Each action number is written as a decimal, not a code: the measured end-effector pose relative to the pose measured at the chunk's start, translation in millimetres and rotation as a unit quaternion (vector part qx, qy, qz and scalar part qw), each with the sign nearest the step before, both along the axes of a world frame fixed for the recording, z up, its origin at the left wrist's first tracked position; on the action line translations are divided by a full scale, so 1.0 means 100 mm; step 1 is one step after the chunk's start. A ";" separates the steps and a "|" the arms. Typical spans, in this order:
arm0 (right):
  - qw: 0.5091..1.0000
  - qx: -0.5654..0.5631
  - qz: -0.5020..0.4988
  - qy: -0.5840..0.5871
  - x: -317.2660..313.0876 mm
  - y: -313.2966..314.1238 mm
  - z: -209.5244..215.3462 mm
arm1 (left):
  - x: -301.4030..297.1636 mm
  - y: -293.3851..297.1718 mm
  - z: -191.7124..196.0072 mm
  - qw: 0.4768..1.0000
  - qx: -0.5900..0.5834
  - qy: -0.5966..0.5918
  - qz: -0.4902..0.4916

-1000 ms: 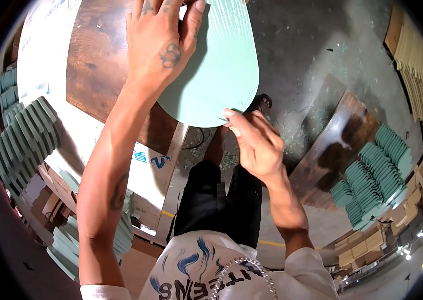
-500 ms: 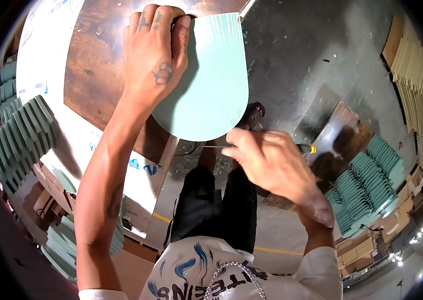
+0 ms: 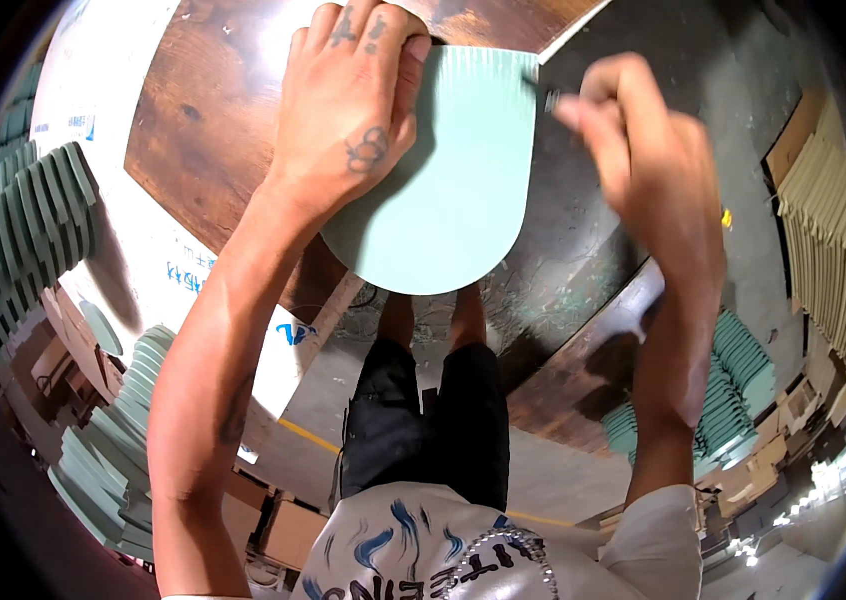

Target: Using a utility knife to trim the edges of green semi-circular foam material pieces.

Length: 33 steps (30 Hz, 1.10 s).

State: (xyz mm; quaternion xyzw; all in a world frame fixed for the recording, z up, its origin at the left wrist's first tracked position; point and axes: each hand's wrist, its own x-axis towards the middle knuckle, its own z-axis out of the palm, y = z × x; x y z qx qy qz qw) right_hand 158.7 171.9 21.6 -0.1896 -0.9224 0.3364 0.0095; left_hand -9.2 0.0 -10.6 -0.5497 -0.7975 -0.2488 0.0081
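Note:
A pale green panel (image 3: 463, 190), rounded at its near end and straight at the far end, lies partly on the brown wooden board and juts past its right side. My left hand (image 3: 353, 100) grips the panel's upper left part, fingers curled over and their tips hidden. My right hand (image 3: 648, 150) is closed around a slim hand tool with a yellow-tipped handle (image 3: 726, 218). The tool's front end is blurred beside the panel's far right corner; whether it touches there, I cannot tell.
Brown wooden board (image 3: 213, 120) rests over a white printed sheet (image 3: 108, 130). Stacked green panels stand at left (image 3: 33, 235) and lower right (image 3: 738, 390). Cream sheets (image 3: 833, 240) are piled at far right. Green scraps litter the grey floor (image 3: 583, 260) around my legs.
My right hand has swung up and away with the tool, from the panel's rounded near end to its far right corner. My left hand keeps its hold on the panel; the view has shifted.

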 end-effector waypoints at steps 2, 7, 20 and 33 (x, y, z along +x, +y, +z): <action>0.990 -0.056 0.037 -0.122 0.15 -0.13 0.18 | 0.06 0.04 0.07 0.998 -0.036 -0.037 0.021; 0.984 -0.146 0.096 -0.039 0.18 -0.11 -0.14 | 0.00 -0.03 -0.02 0.999 -0.025 0.044 0.002; 0.724 -0.629 -0.268 0.088 0.73 -0.70 -0.62 | -0.01 -0.02 -0.10 0.999 -0.009 0.044 0.011; 0.677 -0.632 -0.339 0.167 0.91 -1.50 0.01 | 0.59 -0.50 0.63 0.853 0.066 -0.397 0.333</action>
